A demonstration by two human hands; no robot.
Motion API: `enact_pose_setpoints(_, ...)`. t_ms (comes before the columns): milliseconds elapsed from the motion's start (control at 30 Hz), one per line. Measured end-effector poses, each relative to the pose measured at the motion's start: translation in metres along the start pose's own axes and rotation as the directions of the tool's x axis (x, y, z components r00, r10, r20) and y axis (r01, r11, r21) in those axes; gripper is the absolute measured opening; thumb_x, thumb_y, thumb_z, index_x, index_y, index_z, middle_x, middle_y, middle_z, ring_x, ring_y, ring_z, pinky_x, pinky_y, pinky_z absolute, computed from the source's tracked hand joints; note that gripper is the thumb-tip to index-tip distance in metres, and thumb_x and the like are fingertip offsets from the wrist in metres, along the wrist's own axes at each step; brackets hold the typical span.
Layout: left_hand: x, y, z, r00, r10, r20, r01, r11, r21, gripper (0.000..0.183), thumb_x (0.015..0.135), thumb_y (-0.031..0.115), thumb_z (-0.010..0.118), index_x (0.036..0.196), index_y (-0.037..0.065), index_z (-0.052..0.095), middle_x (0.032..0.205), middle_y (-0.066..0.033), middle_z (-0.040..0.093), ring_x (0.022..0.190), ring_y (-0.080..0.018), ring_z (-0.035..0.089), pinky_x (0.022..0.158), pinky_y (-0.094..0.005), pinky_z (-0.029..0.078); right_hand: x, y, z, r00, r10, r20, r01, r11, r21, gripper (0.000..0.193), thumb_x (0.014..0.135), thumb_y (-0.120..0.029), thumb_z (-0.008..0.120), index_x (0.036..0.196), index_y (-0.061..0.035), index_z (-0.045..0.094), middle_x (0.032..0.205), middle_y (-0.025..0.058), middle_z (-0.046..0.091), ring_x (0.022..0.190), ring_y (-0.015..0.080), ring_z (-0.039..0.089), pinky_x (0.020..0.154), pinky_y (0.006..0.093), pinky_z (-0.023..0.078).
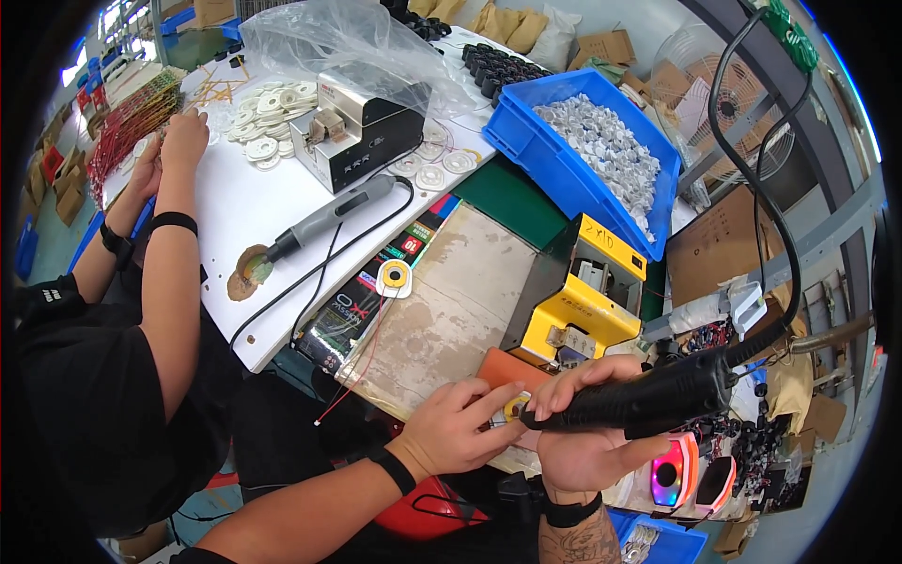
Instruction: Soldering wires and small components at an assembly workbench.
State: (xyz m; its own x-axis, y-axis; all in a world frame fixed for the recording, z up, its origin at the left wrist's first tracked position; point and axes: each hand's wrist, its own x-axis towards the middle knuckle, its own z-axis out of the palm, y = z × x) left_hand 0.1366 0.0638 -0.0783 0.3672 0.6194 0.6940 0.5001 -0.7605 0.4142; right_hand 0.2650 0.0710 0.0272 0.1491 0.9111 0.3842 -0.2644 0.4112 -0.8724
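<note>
My right hand (601, 423) is wrapped round a black corded electric screwdriver (648, 399), lying nearly level with its front end to the left. Close to that end, my left hand (465, 428) has its fingers closed on a small round part with a yellow centre (514, 406), mostly hidden by the fingers. The driver's tip is not clearly visible. Just beyond my hands stands a yellow and black bench machine (583, 305), beside an orange pad (512, 368). A similar white disc with a yellow ring (395, 277) and a red wire lies farther left on the worn work board (460, 291).
A co-worker's hands (178, 146) work at the far left. A grey electric screwdriver (334, 216) and a black-and-silver machine (357, 132) rest on the white table (225, 211). A blue bin (526, 141) holds white parts. Lit colourful units (672, 475) lie at right.
</note>
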Motion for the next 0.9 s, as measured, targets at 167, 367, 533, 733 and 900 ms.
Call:
enact_pose_setpoints(167,0.001,0.000,-0.001,1.000,0.001,0.003,-0.001,1.000,0.001,0.030,0.071,0.025,0.081,0.100,0.023,0.073,0.128,-0.0051,0.064,0.097,-0.0258,0.059,0.075,-0.0354,0.054,0.000,0.005,0.001,0.999,-0.002,-0.041,0.002,1.000,-0.013,0.093,0.081,-0.094,0.040,0.099,-0.0023,0.042,0.073,0.0118,0.052,0.060,0.0216,0.054,0.058,0.0364,0.051)
enact_pose_setpoints(367,0.002,0.000,-0.001,1.000,0.002,0.006,-0.002,1.000,-0.012,0.030,0.071,0.025,0.082,0.099,0.020,0.072,0.127,-0.0051,0.064,0.098,-0.0265,0.059,0.075,-0.0358,0.053,-0.007,0.011,0.001,1.000,-0.005,0.004,0.006,0.996,-0.092,0.095,0.076,-0.097,0.042,0.097,-0.0047,0.040,0.071,0.0092,0.051,0.058,0.0195,0.053,0.056,0.0329,0.049)
enact_pose_setpoints(533,0.001,0.001,-0.002,0.999,-0.032,0.018,0.033,0.999,-0.003,0.018,0.078,0.028,0.078,0.094,0.022,0.073,0.129,-0.0025,0.064,0.104,-0.0224,0.059,0.078,-0.0339,0.052,-0.010,0.014,-0.003,1.000,-0.004,-0.007,0.003,0.997,-0.073,0.095,0.075,-0.097,0.043,0.097,-0.0051,0.041,0.070,0.0086,0.051,0.058,0.0194,0.054,0.056,0.0330,0.048)
enact_pose_setpoints(733,0.000,-0.001,-0.003,0.999,-0.021,0.044,0.020,1.000,0.021,0.026,0.078,0.026,0.077,0.105,0.025,0.074,0.127,-0.0025,0.064,0.101,-0.0223,0.058,0.078,-0.0335,0.053,0.004,0.007,-0.010,0.999,0.011,0.051,-0.013,0.999,0.036,0.092,0.079,-0.093,0.046,0.098,-0.0039,0.042,0.071,0.0098,0.052,0.058,0.0207,0.054,0.056,0.0353,0.049)
enact_pose_setpoints(900,0.004,0.002,-0.005,0.999,-0.016,0.049,0.015,1.000,0.022,0.041,0.076,0.023,0.078,0.117,0.026,0.073,0.126,-0.0044,0.065,0.097,-0.0231,0.059,0.079,-0.0338,0.054,0.035,-0.009,-0.031,0.986,-0.167,-0.006,0.167,0.986,0.010,0.097,0.077,-0.096,0.042,0.104,-0.0033,0.043,0.077,0.0108,0.054,0.062,0.0213,0.055,0.059,0.0344,0.050)
